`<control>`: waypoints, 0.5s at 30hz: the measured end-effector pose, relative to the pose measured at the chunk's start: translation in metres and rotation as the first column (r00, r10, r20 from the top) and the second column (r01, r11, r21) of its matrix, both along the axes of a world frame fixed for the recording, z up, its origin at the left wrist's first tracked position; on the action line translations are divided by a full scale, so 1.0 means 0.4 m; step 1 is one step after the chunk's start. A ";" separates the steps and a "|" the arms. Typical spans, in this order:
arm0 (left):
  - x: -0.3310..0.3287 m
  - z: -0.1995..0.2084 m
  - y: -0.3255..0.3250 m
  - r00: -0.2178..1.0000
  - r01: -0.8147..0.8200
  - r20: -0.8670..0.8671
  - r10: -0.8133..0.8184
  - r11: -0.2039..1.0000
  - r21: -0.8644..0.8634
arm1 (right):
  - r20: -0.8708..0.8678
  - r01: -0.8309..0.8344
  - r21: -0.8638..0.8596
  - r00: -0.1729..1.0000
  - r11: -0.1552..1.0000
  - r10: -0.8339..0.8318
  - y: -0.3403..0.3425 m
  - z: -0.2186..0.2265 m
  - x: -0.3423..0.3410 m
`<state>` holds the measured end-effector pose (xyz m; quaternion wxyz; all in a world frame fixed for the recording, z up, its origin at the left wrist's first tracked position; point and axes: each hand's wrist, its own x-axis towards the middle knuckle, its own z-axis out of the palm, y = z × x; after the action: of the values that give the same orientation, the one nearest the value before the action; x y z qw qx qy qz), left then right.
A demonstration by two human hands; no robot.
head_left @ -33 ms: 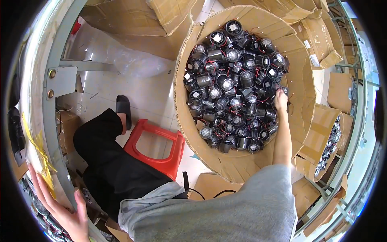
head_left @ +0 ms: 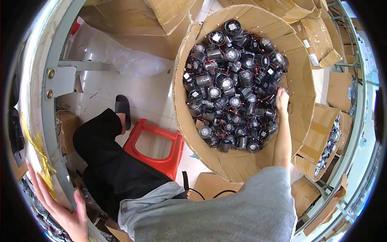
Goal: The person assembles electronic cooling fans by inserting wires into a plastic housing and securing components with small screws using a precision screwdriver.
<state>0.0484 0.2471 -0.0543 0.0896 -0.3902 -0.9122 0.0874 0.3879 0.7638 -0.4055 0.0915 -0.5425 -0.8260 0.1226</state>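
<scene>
My right hand [head_left: 282, 99] reaches into a large round cardboard bin [head_left: 303, 133], at the right side of a heap of small black lamps [head_left: 227, 84] with clear ribbed lenses and thin red wires. Its fingers are curled closed against the heap's edge; what they grip is blurred and partly hidden. At the lower left my left hand [head_left: 66, 213] rests with fingers stretched along the edge of a worktable [head_left: 34, 76], beside a yellow tie [head_left: 39, 147]. Nothing shows in that hand.
A red plastic stool [head_left: 174, 155] stands beside my leg, left of the bin. Cardboard boxes [head_left: 117, 20] crowd the far side. To the right, an open carton [head_left: 318, 133] holds more lamp parts near a metal rack [head_left: 373, 133]. A grey table leg [head_left: 54, 117] rises at left.
My right hand has shifted slightly at the heap's right edge, and the round clear lens beside its fingertips is now blurred. My left hand stays in place.
</scene>
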 end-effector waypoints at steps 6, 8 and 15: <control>0.002 -0.002 0.010 1.000 -0.008 0.004 0.008 1.000 0.020 | -0.348 -0.046 -0.120 0.937 0.992 0.002 -0.059 0.121 -0.056; 0.002 -0.003 0.008 1.000 0.004 0.010 -0.004 1.000 0.025 | -0.350 -0.135 -0.041 0.930 0.990 0.112 -0.037 0.097 -0.036; 0.004 -0.006 0.007 1.000 0.003 0.011 -0.003 1.000 0.024 | -0.137 -0.120 0.300 0.976 0.946 0.167 0.094 -0.066 -0.036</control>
<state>0.0502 0.2499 -0.0568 0.0895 -0.3910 -0.9130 0.0740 0.3737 0.8015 -0.4321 0.2269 -0.4498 -0.8624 0.0500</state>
